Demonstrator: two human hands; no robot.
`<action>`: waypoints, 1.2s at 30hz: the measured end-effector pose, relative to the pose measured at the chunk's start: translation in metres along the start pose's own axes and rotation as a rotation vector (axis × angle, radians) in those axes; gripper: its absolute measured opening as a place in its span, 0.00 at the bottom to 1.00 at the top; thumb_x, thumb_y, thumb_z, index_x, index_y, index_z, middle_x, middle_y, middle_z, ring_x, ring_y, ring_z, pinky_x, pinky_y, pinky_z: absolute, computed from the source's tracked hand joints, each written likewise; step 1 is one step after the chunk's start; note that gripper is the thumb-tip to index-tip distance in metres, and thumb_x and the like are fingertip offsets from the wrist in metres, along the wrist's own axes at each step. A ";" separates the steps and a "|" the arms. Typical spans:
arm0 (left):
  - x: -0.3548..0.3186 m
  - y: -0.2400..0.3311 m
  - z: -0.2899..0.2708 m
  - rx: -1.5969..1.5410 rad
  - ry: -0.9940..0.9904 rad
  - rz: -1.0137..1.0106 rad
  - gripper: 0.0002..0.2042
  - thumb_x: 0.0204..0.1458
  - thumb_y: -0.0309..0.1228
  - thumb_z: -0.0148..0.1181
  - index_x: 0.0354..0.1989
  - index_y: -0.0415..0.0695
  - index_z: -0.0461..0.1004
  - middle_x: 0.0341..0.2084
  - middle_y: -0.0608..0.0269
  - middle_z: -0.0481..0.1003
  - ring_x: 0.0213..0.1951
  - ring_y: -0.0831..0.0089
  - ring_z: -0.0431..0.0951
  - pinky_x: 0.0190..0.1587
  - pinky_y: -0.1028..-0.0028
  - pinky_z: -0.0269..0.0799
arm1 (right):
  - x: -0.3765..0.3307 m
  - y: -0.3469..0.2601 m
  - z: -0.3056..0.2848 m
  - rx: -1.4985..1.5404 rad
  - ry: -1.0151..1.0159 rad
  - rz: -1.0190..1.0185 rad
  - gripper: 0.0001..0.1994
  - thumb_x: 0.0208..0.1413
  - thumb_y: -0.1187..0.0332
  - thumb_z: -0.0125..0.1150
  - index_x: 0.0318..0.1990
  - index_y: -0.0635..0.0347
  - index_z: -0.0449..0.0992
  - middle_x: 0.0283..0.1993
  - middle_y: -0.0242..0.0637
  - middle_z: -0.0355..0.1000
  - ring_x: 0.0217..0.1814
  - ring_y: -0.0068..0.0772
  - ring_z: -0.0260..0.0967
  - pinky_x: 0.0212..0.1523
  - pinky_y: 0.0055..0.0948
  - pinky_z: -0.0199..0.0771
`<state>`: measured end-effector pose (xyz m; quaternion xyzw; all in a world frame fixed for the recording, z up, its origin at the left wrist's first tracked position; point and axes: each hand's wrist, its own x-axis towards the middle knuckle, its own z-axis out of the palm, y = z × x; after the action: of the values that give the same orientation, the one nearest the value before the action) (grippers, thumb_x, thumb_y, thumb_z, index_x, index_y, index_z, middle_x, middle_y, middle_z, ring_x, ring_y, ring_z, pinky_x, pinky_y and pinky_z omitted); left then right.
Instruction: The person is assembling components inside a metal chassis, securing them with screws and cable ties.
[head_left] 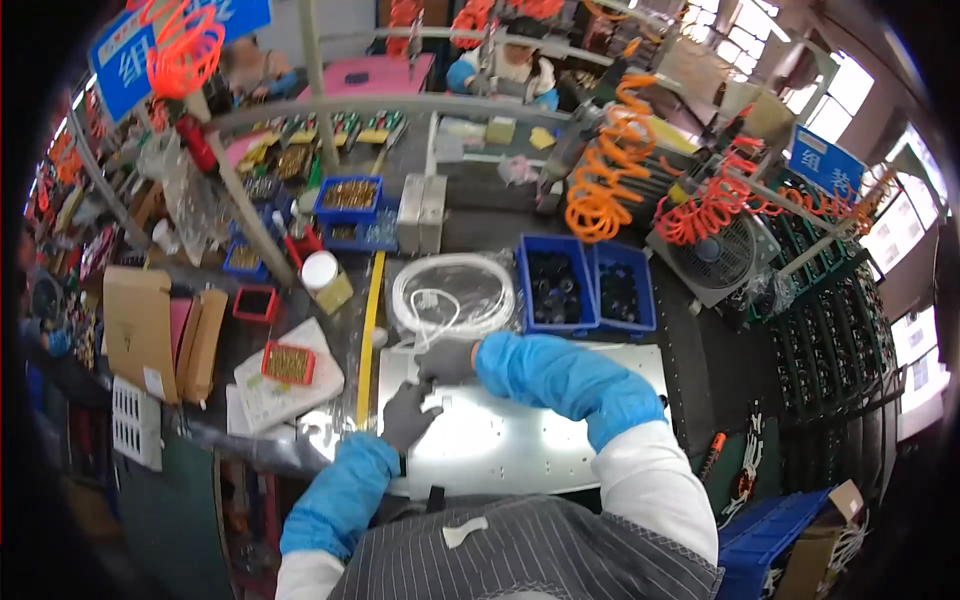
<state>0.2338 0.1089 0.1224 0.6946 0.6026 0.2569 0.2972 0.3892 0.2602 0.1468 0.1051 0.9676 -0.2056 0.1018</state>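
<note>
A flat, shiny sheet-metal panel [520,445] with small holes lies on the bench right in front of me. My left hand [406,416], in a dark grey glove, rests over the panel's left part with thumb and forefinger apart. Just beyond it, my right hand [447,362] reaches across to the panel's far left edge, its gloved fingers curled down. The two hands almost touch, and whatever the right fingers pinch is hidden. Beyond the right hand lies a coil of white cable [455,295] on clear plastic.
Blue bins [556,285] of dark round parts stand behind the panel. A yellow strip [371,340] runs along its left. Further left are a red tray [288,363] of small screws, a white-lidded jar [320,270] and a cardboard box [150,330]. Orange coiled hoses [605,175] hang ahead.
</note>
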 end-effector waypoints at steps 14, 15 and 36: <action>0.014 -0.019 0.001 -0.060 0.011 0.035 0.22 0.47 0.39 0.70 0.51 0.45 0.76 0.41 0.54 0.73 0.43 0.56 0.78 0.47 0.61 0.74 | 0.020 0.013 -0.028 0.086 -0.210 0.086 0.09 0.53 0.68 0.59 0.40 0.54 0.81 0.43 0.39 0.71 0.46 0.44 0.72 0.47 0.42 0.71; 0.014 -0.018 0.000 -0.057 0.000 0.030 0.22 0.47 0.39 0.69 0.51 0.45 0.76 0.41 0.54 0.73 0.43 0.57 0.78 0.47 0.62 0.74 | 0.019 0.010 -0.028 0.106 -0.231 0.117 0.09 0.53 0.68 0.59 0.40 0.55 0.81 0.43 0.39 0.71 0.45 0.44 0.72 0.46 0.42 0.71; 0.011 -0.016 0.004 -0.079 0.007 0.015 0.20 0.47 0.39 0.69 0.48 0.46 0.79 0.35 0.60 0.74 0.37 0.63 0.78 0.42 0.67 0.75 | 0.009 0.011 -0.011 0.432 -0.207 0.265 0.08 0.59 0.72 0.56 0.43 0.61 0.77 0.39 0.35 0.69 0.34 0.29 0.72 0.35 0.33 0.73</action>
<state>0.2273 0.1213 0.1081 0.6860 0.5879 0.2850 0.3203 0.3813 0.2761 0.1499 0.2283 0.8637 -0.4016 0.2015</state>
